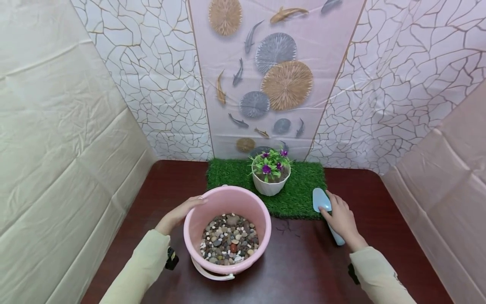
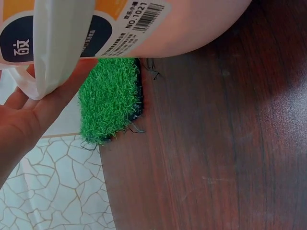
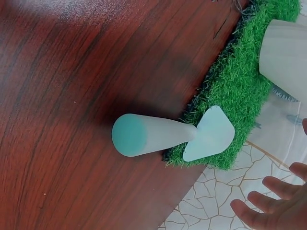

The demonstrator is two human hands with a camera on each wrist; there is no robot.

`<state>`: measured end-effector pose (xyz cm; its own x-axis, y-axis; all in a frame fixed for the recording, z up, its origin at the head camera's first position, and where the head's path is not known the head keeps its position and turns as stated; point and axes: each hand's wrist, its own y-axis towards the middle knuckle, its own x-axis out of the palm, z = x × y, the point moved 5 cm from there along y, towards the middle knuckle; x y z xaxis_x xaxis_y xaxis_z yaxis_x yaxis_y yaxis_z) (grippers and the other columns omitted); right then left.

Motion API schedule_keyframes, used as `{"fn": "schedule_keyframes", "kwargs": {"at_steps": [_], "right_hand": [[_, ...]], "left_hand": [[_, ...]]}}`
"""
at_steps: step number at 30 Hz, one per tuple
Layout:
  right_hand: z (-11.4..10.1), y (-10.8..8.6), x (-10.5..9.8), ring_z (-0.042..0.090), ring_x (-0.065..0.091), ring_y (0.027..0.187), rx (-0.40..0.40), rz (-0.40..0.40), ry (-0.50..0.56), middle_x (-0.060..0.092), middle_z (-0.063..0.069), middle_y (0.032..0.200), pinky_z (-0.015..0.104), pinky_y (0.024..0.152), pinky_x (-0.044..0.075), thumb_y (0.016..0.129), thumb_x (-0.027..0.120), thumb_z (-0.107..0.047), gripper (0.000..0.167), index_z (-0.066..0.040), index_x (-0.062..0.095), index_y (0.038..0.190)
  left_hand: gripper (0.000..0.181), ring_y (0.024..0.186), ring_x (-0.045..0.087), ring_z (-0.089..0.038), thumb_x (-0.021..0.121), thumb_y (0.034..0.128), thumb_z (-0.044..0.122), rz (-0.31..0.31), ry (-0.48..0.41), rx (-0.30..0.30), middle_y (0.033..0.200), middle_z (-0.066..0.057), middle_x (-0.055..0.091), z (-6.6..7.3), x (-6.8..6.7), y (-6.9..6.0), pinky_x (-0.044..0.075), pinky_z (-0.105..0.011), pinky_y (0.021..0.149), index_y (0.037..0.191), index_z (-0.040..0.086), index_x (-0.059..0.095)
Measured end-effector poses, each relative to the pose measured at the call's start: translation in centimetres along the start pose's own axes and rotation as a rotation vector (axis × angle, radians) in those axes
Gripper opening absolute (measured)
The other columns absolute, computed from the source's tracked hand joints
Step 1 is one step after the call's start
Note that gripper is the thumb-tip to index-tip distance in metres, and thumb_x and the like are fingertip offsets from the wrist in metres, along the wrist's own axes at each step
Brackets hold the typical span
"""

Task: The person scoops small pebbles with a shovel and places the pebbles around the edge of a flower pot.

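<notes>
A: What is the left hand (image 1: 182, 214) doing?

B: It touches the pink bucket (image 1: 228, 202) at the left of its rim; in the left wrist view its fingers lie fairly straight along the outer wall, beside the white bucket handle (image 2: 62, 43)

A: Where is the bucket, and what does it contain?

B: Upright on the dark red table (image 1: 303, 270), left of the middle, with mixed pebbles (image 1: 217, 230) over its bottom: grey, brown, tan and white, plus a reddish stone (image 1: 233, 248)

A: And the right hand (image 1: 341, 217)?

B: Wide, with nothing in its grasp; it is just above the pale blue scoop (image 3: 165, 135), and the right wrist view shows its fingers spread and apart from it

A: How does the scoop lie?

B: Its blade is over the green turf mat (image 1: 303, 179), near the right edge, and the scoop's grip sticks out past the mat's front edge, toward the person

A: What else is on that mat?

B: A white pot (image 1: 270, 186) with purple flowers (image 1: 266, 169) and green leaves, between bucket and scoop and a little farther back

A: Anything readable on the bucket?

B: A label (image 2: 136, 26) with a barcode and "NO.1021", seen from the left wrist
</notes>
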<state>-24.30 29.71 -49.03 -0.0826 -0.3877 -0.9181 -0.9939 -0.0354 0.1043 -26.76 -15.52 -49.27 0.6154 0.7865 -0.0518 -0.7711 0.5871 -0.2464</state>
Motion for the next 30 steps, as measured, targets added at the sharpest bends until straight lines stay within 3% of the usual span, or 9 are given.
{"fn": "schedule_keyframes", "kwargs": {"at_steps": [14,25,30], "right_hand": [[0.3,-0.3,0.0,0.056,0.033,0.122,0.006,0.01,0.006,0.034,0.035,0.138,0.071,0.083,0.039,0.094,0.055,-0.026,0.064,0.003,0.028,0.144],[0.3,-0.2,0.0,0.057,0.034,0.12,0.002,0.016,0.003,0.035,0.036,0.137,0.072,0.082,0.039,0.094,0.055,-0.025,0.064,0.003,0.028,0.144],[0.4,-0.2,0.3,0.057,0.035,0.12,0.002,0.011,-0.005,0.036,0.036,0.137,0.071,0.081,0.04,0.094,0.054,-0.026,0.063,0.004,0.028,0.144]], "left_hand": [[0.054,0.113,0.058,-0.027,0.039,0.0949,0.024,0.1,-0.012,0.024,0.132,-0.029,0.05,0.0,1.0,0.2,0.049,-0.04,0.098,0.142,-0.002,0.036],[0.052,0.106,0.059,-0.03,0.039,0.0926,0.018,0.144,-0.064,0.055,0.126,-0.036,0.05,0.4,2.6,0.2,0.047,-0.053,0.098,0.137,-0.009,0.039],[0.052,0.108,0.058,-0.033,0.038,0.0922,0.019,0.158,-0.061,0.03,0.127,-0.036,0.049,0.3,3.2,0.2,0.048,-0.052,0.097,0.137,-0.008,0.039]]}}
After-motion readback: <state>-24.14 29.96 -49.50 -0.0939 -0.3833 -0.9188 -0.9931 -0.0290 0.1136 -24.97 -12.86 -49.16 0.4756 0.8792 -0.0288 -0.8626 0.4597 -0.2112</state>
